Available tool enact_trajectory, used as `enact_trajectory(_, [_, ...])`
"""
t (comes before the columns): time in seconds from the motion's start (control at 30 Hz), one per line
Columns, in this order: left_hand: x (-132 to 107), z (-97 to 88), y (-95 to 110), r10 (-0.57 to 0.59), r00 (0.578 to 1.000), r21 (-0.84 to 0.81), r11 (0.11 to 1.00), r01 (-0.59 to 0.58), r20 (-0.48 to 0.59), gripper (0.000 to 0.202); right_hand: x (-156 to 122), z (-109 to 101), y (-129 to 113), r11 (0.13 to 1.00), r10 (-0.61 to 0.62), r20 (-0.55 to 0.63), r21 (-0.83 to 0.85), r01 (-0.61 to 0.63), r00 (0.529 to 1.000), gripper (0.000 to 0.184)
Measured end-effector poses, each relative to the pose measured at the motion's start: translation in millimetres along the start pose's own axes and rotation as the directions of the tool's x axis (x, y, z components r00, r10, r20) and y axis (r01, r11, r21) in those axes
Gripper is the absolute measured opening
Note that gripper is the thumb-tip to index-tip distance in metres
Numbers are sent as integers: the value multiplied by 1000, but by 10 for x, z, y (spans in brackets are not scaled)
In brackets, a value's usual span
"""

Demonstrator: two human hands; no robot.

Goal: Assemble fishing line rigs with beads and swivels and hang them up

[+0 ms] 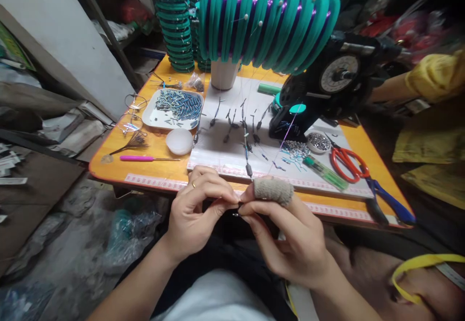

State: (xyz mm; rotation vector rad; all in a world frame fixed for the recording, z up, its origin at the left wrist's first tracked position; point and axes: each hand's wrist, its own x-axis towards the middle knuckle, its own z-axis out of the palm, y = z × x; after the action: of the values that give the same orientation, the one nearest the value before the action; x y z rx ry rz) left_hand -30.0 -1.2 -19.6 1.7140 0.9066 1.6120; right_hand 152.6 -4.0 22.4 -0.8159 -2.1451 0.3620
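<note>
My left hand (pixel 196 214) is at the table's front edge, thumb and index finger pinched together. What they grip is too small to make out. My right hand (pixel 290 233) meets it fingertip to fingertip, pinching a small dark shiny piece (pixel 236 215) between thumb and index finger. A grey knitted sleeve (pixel 273 190) wraps one finger of this hand. Just beyond the fingers, a dark weight (pixel 249 169) hangs on a beaded line over the white board (pixel 225 158). Several similar weighted lines lie farther back.
Overhead runs a row of green spools (pixel 250 25) with purple line. A tray of small tubes (pixel 172 110), a white bowl (pixel 179 141) and a purple-handled needle tool (pixel 138 158) lie left. Red-handled scissors (pixel 345 163), blue-handled pliers (pixel 390 202) and a black machine (pixel 319 83) stand right. Another person's sleeve (pixel 432 83) shows.
</note>
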Motion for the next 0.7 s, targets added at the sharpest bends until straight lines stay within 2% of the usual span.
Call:
enact_trajectory(0.1, [-13, -50, 1, 12, 996, -71, 997, -18, -88, 20, 43, 101, -80, 999, -18, 6, 29, 18, 1000, 19])
enact_trajectory(0.2, [-55, -119, 19, 20, 983, -77, 996, -35, -185, 22, 91, 224, -188, 998, 16, -21, 69, -14, 1000, 18])
enact_trajectory(0.27, [-94, -229, 13, 53, 973, -11, 998, -57, -226, 23, 109, 294, -242, 997, 40, -59, 71, -36, 997, 18])
enact_trajectory(0.33, [-130, -418, -26, 126, 962, 192, 978, -79, -244, 26, 106, 342, -255, 999, 28, -85, 48, -24, 996, 21])
enact_trajectory(0.37, [-142, -538, -55, 175, 956, 361, 929, -81, -235, 26, 95, 358, -243, 1000, 12, -91, 29, -9, 996, 23])
enact_trajectory(0.4, [-147, -666, -88, 214, 953, 550, 833, -63, -214, 25, 80, 369, -220, 1000, -7, -91, 10, 7, 996, 24])
enact_trajectory(0.47, [-133, -914, -149, 150, 977, 776, 630, 21, -148, 23, 42, 382, -152, 1000, -25, -75, -9, 25, 997, 25])
enact_trajectory(0.57, [-42, -1158, -208, 46, 996, 908, 416, 48, -74, 19, -14, 384, -56, 1000, -13, -38, -2, 13, 999, 24])
enact_trajectory(0.63, [46, -1222, -230, -49, 998, 944, 327, 44, -29, 18, -39, 375, -23, 1000, -11, -31, 0, 11, 999, 23])
enact_trajectory(0.7, [125, -1244, -242, -156, 988, 960, 280, 27, 18, 13, -52, 358, -15, 1000, -16, -33, -8, 16, 999, 24])
